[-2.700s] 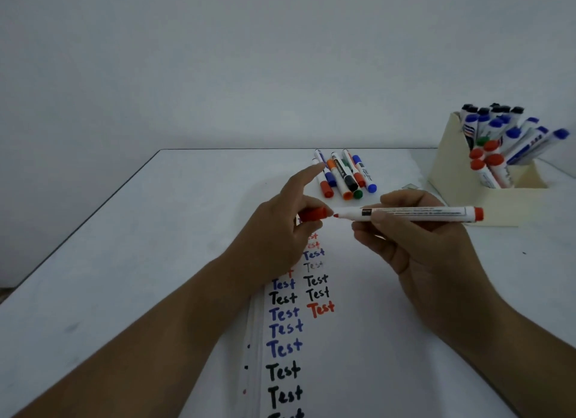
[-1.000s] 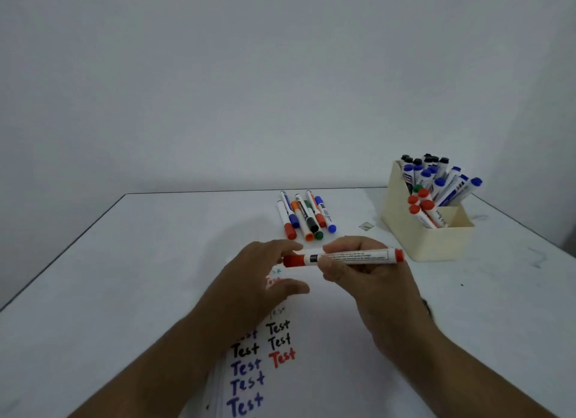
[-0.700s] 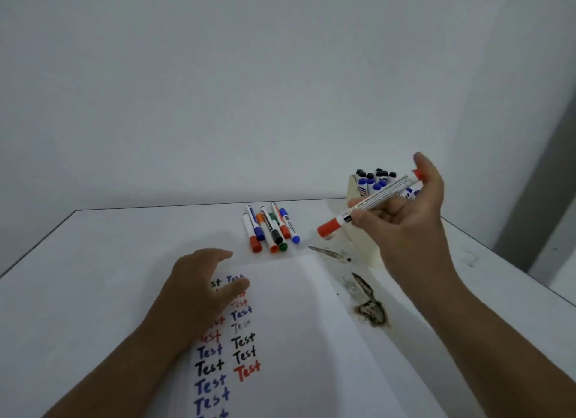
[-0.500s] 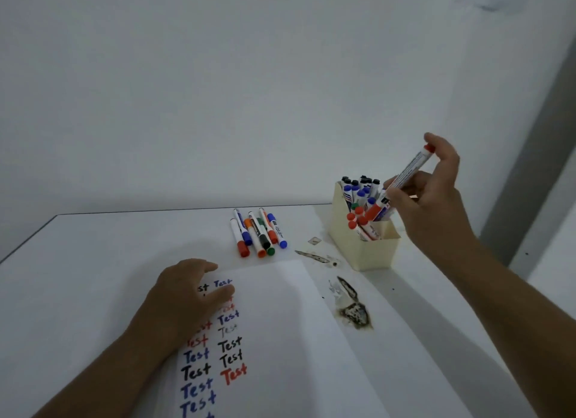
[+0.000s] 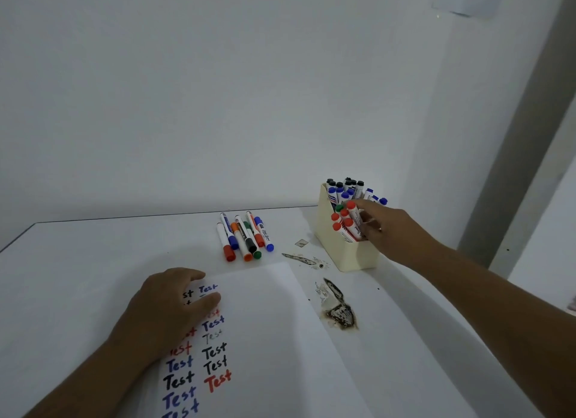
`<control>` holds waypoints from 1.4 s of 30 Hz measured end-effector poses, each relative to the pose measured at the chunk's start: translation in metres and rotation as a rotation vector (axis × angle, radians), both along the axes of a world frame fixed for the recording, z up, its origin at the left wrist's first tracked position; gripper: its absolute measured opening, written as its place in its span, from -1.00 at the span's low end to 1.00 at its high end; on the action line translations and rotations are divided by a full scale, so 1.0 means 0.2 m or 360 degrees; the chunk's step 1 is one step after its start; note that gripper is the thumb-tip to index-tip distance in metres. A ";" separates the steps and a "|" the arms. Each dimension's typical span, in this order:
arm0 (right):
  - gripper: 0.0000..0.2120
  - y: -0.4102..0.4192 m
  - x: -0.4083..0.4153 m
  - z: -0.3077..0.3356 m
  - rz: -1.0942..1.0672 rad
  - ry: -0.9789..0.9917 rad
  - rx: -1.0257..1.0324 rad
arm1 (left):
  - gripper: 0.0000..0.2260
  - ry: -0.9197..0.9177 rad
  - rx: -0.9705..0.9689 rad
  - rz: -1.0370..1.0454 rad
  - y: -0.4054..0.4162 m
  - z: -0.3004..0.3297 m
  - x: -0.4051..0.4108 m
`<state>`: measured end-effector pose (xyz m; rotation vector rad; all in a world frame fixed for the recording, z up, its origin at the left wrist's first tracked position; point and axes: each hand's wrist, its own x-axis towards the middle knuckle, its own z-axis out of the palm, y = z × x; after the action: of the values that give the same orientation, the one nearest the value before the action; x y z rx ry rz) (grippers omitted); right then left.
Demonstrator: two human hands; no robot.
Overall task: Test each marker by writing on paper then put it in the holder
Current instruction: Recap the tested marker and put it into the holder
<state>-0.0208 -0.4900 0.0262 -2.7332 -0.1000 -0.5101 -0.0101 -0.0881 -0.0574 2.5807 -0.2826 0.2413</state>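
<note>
A cream holder [image 5: 352,255] stands at the back right of the white table, filled with several red, blue, black and green capped markers. My right hand [image 5: 389,227] reaches into it and pinches the red marker [image 5: 353,215], which stands cap-up among the others. My left hand [image 5: 168,308] rests on the white paper [image 5: 265,324], its fingers spread over rows of "Test" written in black, blue and red. Several loose capped markers [image 5: 246,237] lie side by side behind the paper.
Dark scorched stains [image 5: 338,311] mark the table between the paper and the holder, and a small scrap [image 5: 300,243] lies near the holder. The table's back edge meets a white wall. A grey post [image 5: 517,168] rises at the right.
My left hand put the cap on the red marker and then settled on the paper. My right hand carried the marker up and right, then lowered it into the holder.
</note>
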 end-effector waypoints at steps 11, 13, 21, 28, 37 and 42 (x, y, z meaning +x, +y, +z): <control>-0.26 0.06 -0.02 -0.05 0.0064 -0.0210 -0.0005 | -0.48 0.0009 0.0029 0.0019 -0.01 -0.01 0.00; -0.36 0.07 -0.01 -0.04 0.0080 -0.0269 -0.0131 | -0.47 0.0008 0.0019 0.0022 0.00 -0.01 0.01; -0.53 0.09 0.03 -0.07 -0.0060 -0.0208 -0.0368 | -0.47 0.0018 0.0051 0.0015 0.00 -0.01 0.01; -0.76 0.09 0.06 -0.06 -0.0134 -0.0455 0.0239 | -0.49 0.0018 0.0060 0.0007 0.00 -0.01 0.01; -0.48 0.10 0.02 -0.05 -0.0197 -0.0293 0.0168 | -0.49 0.0016 0.0058 0.0015 0.00 -0.01 0.01; -0.28 0.11 -0.02 -0.04 -0.0285 -0.0240 -0.0043 | -0.49 0.0029 0.0051 0.0011 0.00 -0.01 0.01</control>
<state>-0.0243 -0.4672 0.0181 -2.7414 0.1016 -0.7701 -0.0080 -0.0883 -0.0591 2.6146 -0.2732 0.2172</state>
